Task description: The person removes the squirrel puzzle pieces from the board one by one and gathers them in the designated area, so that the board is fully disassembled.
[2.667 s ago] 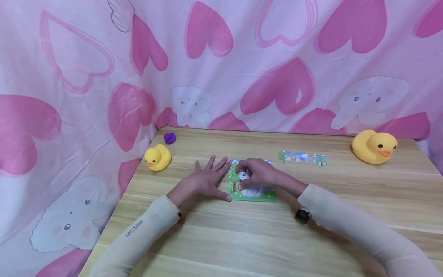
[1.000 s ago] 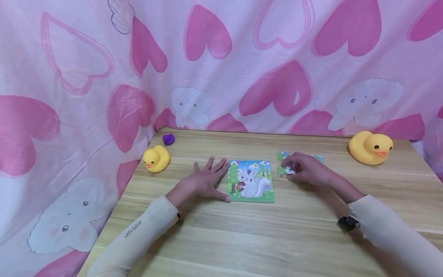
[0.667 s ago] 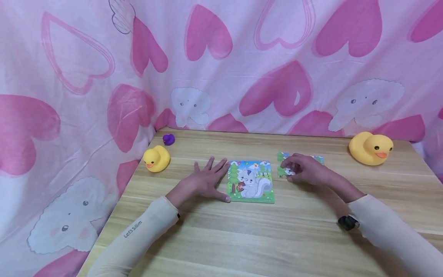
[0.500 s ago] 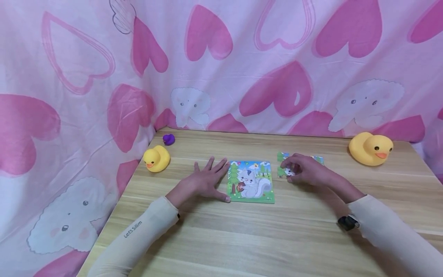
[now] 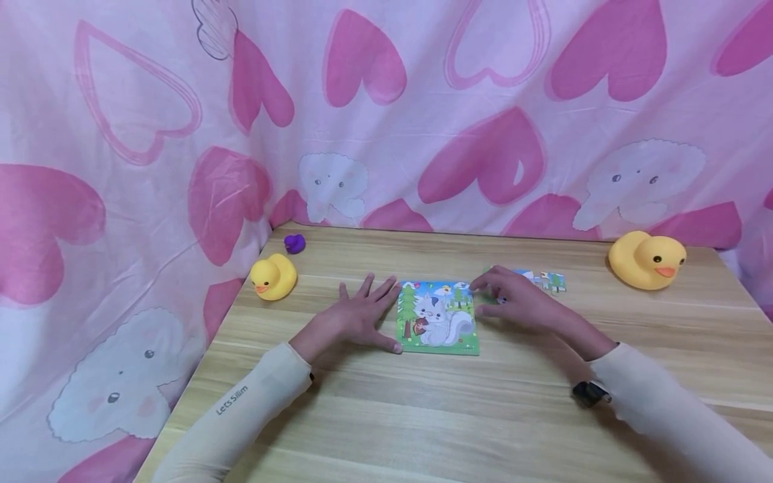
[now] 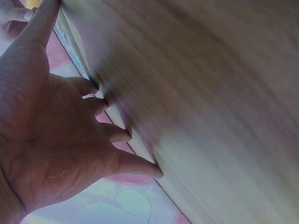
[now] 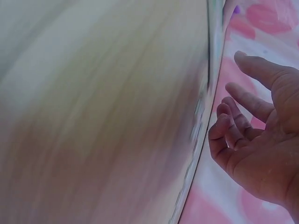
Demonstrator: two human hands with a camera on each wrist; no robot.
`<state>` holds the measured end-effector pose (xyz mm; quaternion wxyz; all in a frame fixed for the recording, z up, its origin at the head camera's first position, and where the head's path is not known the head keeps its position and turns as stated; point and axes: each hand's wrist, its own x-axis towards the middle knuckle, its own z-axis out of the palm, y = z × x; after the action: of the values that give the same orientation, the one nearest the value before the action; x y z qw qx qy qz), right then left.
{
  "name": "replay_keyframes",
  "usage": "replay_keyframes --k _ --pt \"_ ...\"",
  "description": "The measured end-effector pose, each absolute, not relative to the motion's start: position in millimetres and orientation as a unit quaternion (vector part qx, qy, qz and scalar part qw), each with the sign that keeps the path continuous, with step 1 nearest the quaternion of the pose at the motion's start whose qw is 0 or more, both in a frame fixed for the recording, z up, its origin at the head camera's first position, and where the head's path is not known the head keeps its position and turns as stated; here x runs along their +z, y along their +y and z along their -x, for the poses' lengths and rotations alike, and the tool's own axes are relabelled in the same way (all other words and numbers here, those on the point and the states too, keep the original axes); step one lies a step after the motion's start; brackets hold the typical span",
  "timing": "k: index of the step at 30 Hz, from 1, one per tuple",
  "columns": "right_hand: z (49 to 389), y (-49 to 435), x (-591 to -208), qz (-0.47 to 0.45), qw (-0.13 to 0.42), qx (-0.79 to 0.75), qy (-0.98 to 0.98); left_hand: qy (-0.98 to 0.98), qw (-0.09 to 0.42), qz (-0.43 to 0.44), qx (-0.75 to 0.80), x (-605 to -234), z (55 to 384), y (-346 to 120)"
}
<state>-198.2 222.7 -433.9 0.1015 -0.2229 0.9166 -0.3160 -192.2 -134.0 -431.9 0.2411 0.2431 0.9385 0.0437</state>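
Note:
On the wooden table lies a square jigsaw puzzle with a grey squirrel picture. My left hand is spread flat at its left side, with index finger and thumb touching the edge. The left wrist view has this hand with straight, parted fingers on the table. At the puzzle's right edge is my right hand, thumb and index finger apart. In the right wrist view, the right hand has loosely bent fingers and nothing between them. Several joined puzzle pieces lie behind it, partly hidden by the hand.
A yellow rubber duck and a small purple duck stand at the table's left. A bigger yellow duck is at the back right. Pink heart-print cloth hangs behind the table.
My right hand went from over the puzzle to the loose pieces, where a piece with a white face then lay. It has since come back left to the puzzle's edge. My left hand stayed.

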Motion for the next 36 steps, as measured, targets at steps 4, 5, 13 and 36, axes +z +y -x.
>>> replay_keyframes --k 4,5,13,36 --pt "195 206 -431 0.245 0.103 -0.32 0.909 0.939 0.24 -0.243 0.04 -432 192 -134" --pt "194 202 -431 0.25 0.108 -0.326 0.905 0.939 0.24 -0.243 0.041 -432 192 -134" --pt "187 177 -435 0.248 0.168 -0.374 0.878 0.939 0.243 -0.24 0.044 -432 192 -133" --pt "187 149 -440 0.241 0.156 -0.315 0.905 0.939 0.24 -0.242 0.041 -431 192 -133"
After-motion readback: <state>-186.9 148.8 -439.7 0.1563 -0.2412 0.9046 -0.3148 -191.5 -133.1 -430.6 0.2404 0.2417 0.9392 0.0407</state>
